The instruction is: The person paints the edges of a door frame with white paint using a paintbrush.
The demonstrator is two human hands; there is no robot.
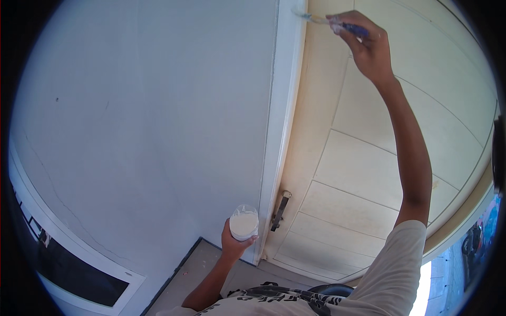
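High up at the top of the view, my right hand is closed round the handle of a paintbrush. The brush's bristles point left and meet the white door frame; they look pale with paint. Low in the middle, my left hand wraps round a clear plastic cup and holds it upright. White paint fills much of the cup, and streaks of it coat the inner wall. The cup is near the lower part of the frame.
A cream panelled door with a dark handle takes up the right side. To the left spreads a pale wall with a thin crack. A white-framed window is at lower left; floor tiles show below.
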